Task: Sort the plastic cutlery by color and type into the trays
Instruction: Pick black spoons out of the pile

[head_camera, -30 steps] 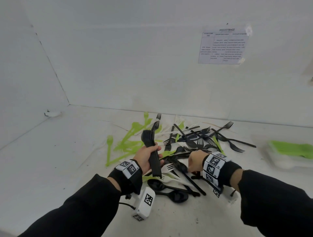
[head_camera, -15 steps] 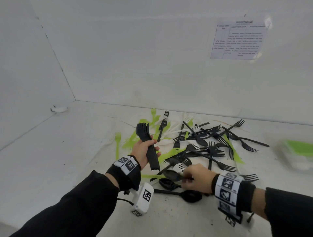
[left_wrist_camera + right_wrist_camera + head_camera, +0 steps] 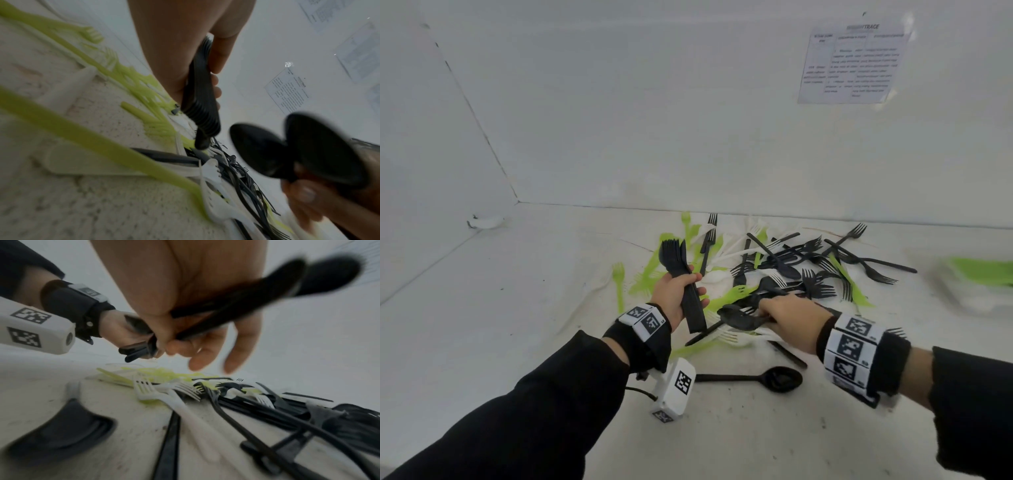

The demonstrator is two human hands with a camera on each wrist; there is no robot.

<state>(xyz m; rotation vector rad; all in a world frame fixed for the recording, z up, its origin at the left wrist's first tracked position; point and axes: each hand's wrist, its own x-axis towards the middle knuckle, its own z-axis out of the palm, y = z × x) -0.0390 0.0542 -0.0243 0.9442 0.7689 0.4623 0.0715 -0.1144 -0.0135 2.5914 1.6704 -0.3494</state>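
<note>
My left hand [image 3: 677, 295] grips a stack of black spoons [image 3: 681, 274] upright, bowls up, above the left side of the pile; the left wrist view shows the stacked handles [image 3: 202, 105] under my thumb. My right hand [image 3: 787, 318] holds two black spoons [image 3: 738, 318] by their handles just right of the left hand, bowls pointing left; the same spoons [image 3: 267, 293] cross the palm in the right wrist view. The mixed pile [image 3: 791, 274] of black, green and white forks and spoons lies behind both hands. One black spoon [image 3: 756, 378] lies alone on the table near me.
A white tray [image 3: 976, 291] holding green cutlery sits at the right edge. White walls close the table at the back and left. A printed sheet [image 3: 852, 65] is taped to the back wall. Loose green forks [image 3: 619, 284] lie left of the pile.
My right hand has drawn back from the pile, picked up two black spoons and lifted them leftward toward my left hand. The left hand still holds its stack.
</note>
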